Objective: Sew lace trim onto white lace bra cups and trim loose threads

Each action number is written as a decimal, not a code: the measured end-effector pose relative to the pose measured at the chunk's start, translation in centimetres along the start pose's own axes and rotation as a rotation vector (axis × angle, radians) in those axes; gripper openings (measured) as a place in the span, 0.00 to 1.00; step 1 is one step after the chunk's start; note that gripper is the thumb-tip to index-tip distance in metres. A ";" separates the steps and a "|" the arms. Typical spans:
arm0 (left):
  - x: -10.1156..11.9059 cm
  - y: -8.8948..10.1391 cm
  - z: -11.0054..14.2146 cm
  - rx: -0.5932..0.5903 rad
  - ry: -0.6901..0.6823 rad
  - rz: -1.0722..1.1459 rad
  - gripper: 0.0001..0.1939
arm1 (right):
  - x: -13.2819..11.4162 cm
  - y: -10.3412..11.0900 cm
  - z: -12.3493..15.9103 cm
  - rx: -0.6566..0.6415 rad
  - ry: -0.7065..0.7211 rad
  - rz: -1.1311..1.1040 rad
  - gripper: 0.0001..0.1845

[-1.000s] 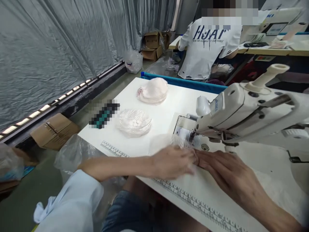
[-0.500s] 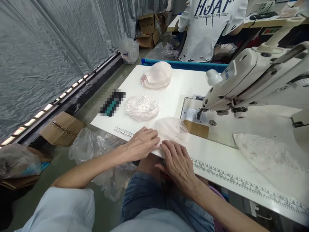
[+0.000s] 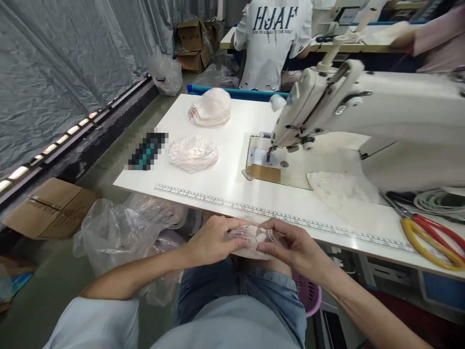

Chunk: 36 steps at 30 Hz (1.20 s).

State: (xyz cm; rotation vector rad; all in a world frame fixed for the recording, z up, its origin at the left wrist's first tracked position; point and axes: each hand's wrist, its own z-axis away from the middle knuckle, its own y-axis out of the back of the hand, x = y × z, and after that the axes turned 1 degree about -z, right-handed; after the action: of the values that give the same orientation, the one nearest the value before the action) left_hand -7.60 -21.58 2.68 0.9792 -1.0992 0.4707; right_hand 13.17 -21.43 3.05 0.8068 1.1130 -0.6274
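Observation:
My left hand (image 3: 213, 241) and my right hand (image 3: 295, 246) hold a whitish piece of lace fabric (image 3: 252, 233) between thumbs and fingers, at the table's front edge above my lap. Two bunched lace pieces lie on the white table (image 3: 145, 178): a round lace bundle (image 3: 193, 153) nearer me and a smooth, pinkish-white bundle (image 3: 212, 107) behind it. A flat lace piece (image 3: 343, 190) lies right of the sewing machine's needle area. The sewing machine (image 3: 323, 104) stands beyond my hands, and its presser foot (image 3: 269, 155) has no fabric under it that I can see.
Scissors (image 3: 432, 237) with yellow and red handles lie at the right table edge. A printed ruler (image 3: 218, 201) runs along the front edge. Plastic bags (image 3: 112, 232) and a carton (image 3: 51, 206) are on the floor at left. A co-worker (image 3: 272, 43) sits beyond the table.
Both hands have drawn the lace off the tabletop toward me and now hold it up between the fingertips. My view has turned right, bringing the scissors into sight.

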 end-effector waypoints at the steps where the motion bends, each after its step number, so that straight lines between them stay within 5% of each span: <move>1: 0.3 -0.1 -0.1 -0.039 0.064 0.125 0.17 | -0.2 0.3 0.5 -0.015 -0.040 -0.054 0.12; 6: 0.7 -0.4 -0.9 -0.092 0.230 0.430 0.14 | 0.0 1.3 1.5 -0.038 -0.120 -0.230 0.16; 13: 0.9 -0.2 -1.2 -0.031 0.233 0.219 0.15 | 0.2 1.4 1.6 -0.020 -0.125 -0.236 0.15; 18: 0.9 -0.5 -1.8 -0.066 0.229 0.300 0.15 | -0.1 1.5 1.3 -0.010 -0.086 -0.223 0.16; 26: 0.4 0.1 -2.7 0.046 0.235 0.184 0.09 | 1.2 2.2 0.2 -0.046 -0.097 -0.213 0.17; 36: 0.8 0.9 -3.7 0.054 0.239 0.118 0.10 | 1.4 2.6 -0.5 0.121 0.027 0.123 0.09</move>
State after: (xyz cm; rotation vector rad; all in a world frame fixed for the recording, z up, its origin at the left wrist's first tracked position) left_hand -6.00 -18.06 3.34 0.8820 -0.9350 0.6986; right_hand 15.42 -19.63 2.26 0.9830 1.0491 -0.5863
